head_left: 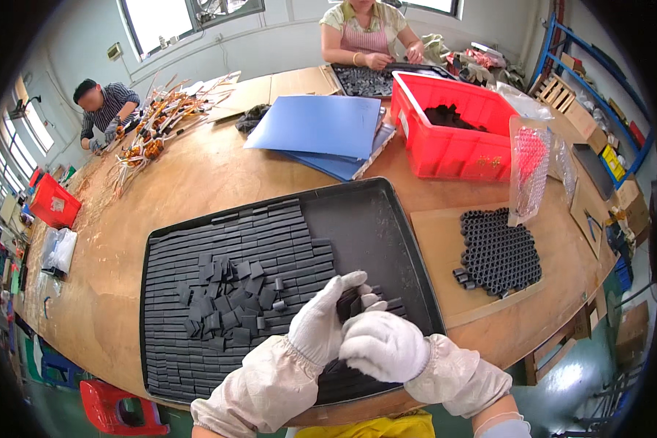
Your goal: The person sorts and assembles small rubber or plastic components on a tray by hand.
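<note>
Seemingly within left grip (317,323), black pieces (349,305), right grip (387,346) just beside.

The room has pale walls (292,45) with bright, dark-framed windows (159,20), a green floor (566,398) reflecting light at lower right, a wooden table (197,181) spanning the centre, a blue rack (542,51) along the right side, and a red seat (104,405) beside the table's near-left edge.

A brown wooden table (204,175) filled the middle of the frame. Directly on it lay a black tray (365,223) at lower centre, blue sheets (314,125) at upper centre, a red bin (452,157) at upper right, a cardboard sheet (436,270) at right, and tangled wires (152,149) at upper left.
</note>
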`<act>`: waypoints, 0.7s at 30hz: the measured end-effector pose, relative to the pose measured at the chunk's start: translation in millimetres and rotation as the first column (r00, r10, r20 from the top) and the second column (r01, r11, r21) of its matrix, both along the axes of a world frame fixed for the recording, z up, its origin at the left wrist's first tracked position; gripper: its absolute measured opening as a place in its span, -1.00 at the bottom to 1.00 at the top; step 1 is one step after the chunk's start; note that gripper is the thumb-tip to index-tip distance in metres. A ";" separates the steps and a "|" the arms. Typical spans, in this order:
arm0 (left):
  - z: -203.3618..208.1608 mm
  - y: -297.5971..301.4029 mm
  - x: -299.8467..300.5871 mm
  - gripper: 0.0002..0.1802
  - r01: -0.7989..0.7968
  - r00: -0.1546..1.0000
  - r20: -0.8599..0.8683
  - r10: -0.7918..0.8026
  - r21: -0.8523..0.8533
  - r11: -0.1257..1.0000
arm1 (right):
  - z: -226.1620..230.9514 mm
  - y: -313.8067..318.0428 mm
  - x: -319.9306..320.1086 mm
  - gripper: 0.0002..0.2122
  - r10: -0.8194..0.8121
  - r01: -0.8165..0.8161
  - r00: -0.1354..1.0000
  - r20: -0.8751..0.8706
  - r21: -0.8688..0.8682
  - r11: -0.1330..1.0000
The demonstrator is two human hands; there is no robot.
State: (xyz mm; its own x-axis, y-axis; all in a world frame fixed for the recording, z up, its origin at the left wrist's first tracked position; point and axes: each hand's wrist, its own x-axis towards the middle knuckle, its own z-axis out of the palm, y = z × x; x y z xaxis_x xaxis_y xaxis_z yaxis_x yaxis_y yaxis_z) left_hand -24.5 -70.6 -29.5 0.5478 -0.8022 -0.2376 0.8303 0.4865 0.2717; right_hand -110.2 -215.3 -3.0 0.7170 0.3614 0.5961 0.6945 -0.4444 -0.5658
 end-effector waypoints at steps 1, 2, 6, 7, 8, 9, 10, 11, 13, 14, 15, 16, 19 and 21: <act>1.5 1.2 -0.1 -0.50 0.038 0.993 0.104 -0.046 0.073 0.997 | 1.5 0.0 0.5 -0.74 -0.040 0.040 0.999 -0.002 0.010 0.999; 2.6 2.2 -0.2 -0.50 0.068 0.974 0.203 -0.098 0.150 0.986 | 2.8 -1.9 0.4 -0.74 -0.079 0.079 0.997 -0.006 0.021 0.997; -1.0 -5.0 1.3 -0.49 0.109 0.973 0.187 -0.139 0.159 0.981 | -2.2 -13.8 2.2 -0.75 -0.115 0.118 0.992 -0.051 0.058 0.991; -1.9 -5.3 1.9 -0.56 0.078 0.976 0.188 -0.109 0.164 0.983 | -4.2 -13.3 2.3 -0.75 -0.110 0.116 0.991 -0.073 0.084 0.990; -2.7 -2.9 1.8 -0.56 0.054 0.980 0.182 -0.086 0.173 0.983 | -4.7 -13.0 3.7 -0.80 -0.075 0.085 0.994 -0.080 0.125 0.989; -3.4 -2.5 1.6 -0.61 0.057 0.992 0.106 -0.072 0.136 0.989 | -2.9 -13.9 2.0 -0.82 -0.073 0.092 0.992 -0.103 0.194 0.977; -1.4 -1.5 2.5 -0.66 0.057 0.998 0.030 -0.061 0.098 0.994 | -0.4 -15.2 -0.5 -0.84 -0.071 0.102 0.990 -0.126 0.261 0.960; 3.2 0.1 2.6 -0.74 0.058 0.997 -0.055 -0.057 0.026 0.998 | 1.1 -17.2 -2.2 -0.87 -0.116 0.157 0.982 -0.147 0.312 0.937; 6.9 0.3 2.6 -0.80 0.051 0.996 -0.080 -0.047 0.048 0.998 | 2.8 -20.5 -0.8 -0.88 -0.248 0.294 0.954 -0.170 0.353 0.888; 12.2 0.7 1.3 -0.82 0.051 0.996 -0.081 -0.045 0.079 0.996 | 2.0 -22.1 -1.3 -0.88 -0.323 0.384 0.921 -0.216 0.375 0.844; 10.3 1.5 1.0 -0.82 0.054 0.995 -0.085 -0.047 0.079 0.995 | 0.0 -26.1 2.1 -0.87 -0.377 0.412 0.911 -0.166 0.354 0.840; 7.5 2.8 1.4 -0.84 0.060 0.997 -0.051 -0.054 0.120 0.991 | -0.3 -29.4 2.7 -0.88 -0.416 0.453 0.892 -0.180 0.348 0.821; 4.0 4.8 2.6 -0.86 0.071 0.996 0.044 -0.079 0.172 0.982 | -5.0 -36.4 9.2 -0.86 -0.482 0.511 0.860 -0.170 0.252 0.822; 6.0 3.2 5.8 -0.77 0.086 0.955 0.250 -0.159 0.281 0.956 | -2.2 -35.7 11.8 -0.84 -0.510 0.519 0.855 -0.098 0.137 0.844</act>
State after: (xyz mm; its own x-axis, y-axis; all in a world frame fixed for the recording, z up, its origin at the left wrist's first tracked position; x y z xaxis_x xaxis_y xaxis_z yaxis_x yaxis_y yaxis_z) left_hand -18.7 -67.3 -23.5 0.5213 -0.7957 -0.3085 0.7580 0.2657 0.5956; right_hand -98.4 -251.0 -5.2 0.8076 -0.1611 0.5673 0.3558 -0.6341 -0.6866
